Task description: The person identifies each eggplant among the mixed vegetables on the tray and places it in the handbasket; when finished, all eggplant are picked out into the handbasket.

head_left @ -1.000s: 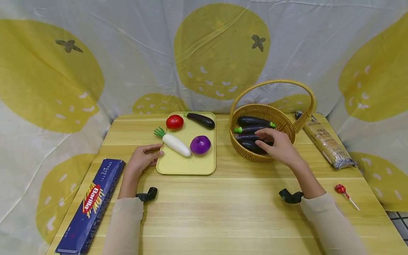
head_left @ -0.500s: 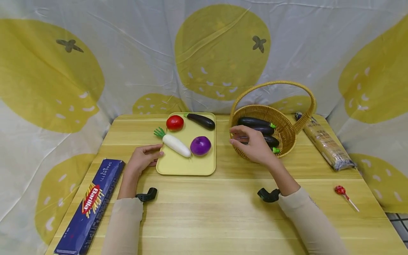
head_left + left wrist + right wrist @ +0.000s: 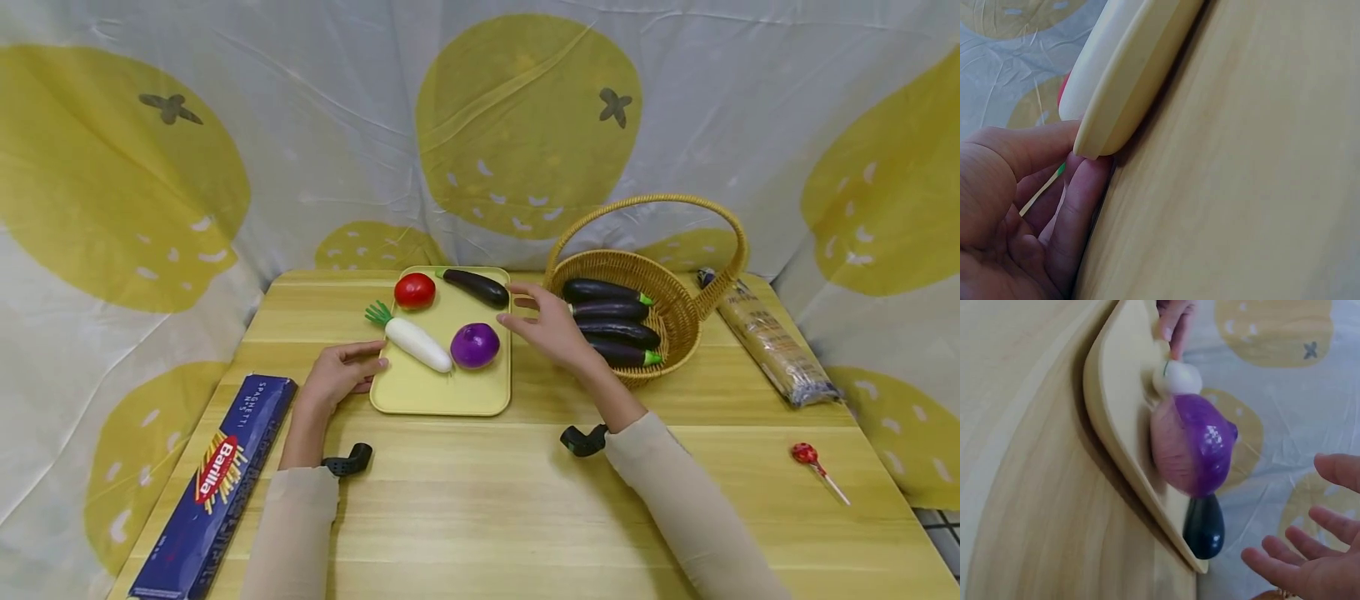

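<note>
**Empty right hand over the tray's right edge**

The right hand (image 3: pixel 551 327), fingers spread and holding nothing, hovers mid-frame between the eggplant (image 3: pixel 476 285) and the onion (image 3: pixel 475 345) on the tray (image 3: pixel 438 393). The left hand (image 3: pixel 337 373) pinches the tray's left rim, thumb on top, by the radish (image 3: pixel 411 340). A low sweep of the right hand could, I judge, nudge the round onion and set it rolling. Four eggplants lie in the basket (image 3: pixel 678 310), right of centre on the counter (image 3: pixel 480 508).
</note>
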`<state>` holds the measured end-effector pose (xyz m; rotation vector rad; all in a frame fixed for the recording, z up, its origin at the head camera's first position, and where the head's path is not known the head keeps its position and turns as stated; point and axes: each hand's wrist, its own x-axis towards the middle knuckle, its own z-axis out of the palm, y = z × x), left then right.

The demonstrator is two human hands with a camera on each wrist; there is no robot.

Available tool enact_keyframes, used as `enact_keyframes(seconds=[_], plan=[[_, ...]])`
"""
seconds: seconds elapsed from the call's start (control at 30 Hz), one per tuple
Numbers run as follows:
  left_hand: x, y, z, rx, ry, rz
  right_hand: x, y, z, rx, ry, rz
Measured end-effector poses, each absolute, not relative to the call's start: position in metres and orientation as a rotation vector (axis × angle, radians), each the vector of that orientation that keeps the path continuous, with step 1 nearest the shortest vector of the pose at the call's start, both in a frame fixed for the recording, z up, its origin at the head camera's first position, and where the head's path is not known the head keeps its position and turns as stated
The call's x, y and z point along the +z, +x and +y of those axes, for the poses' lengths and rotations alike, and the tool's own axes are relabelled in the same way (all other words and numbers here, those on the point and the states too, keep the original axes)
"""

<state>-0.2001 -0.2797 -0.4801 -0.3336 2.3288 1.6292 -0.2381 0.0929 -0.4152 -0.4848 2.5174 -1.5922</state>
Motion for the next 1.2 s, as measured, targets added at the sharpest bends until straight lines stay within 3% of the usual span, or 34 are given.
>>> enact_keyframes(seconds=[0.63, 1.2], plan=[[-0.48, -0.198, -0.278, 1.651, -0.328, 2.329, -0.431, -0.288, 0.06, -1.357, -0.448, 2.681], [-0.481, -0.199, -0.278, 1.672, -0.336, 2.315, -0.452, -0.305, 0.05, -1.278, -0.449, 2.738]])
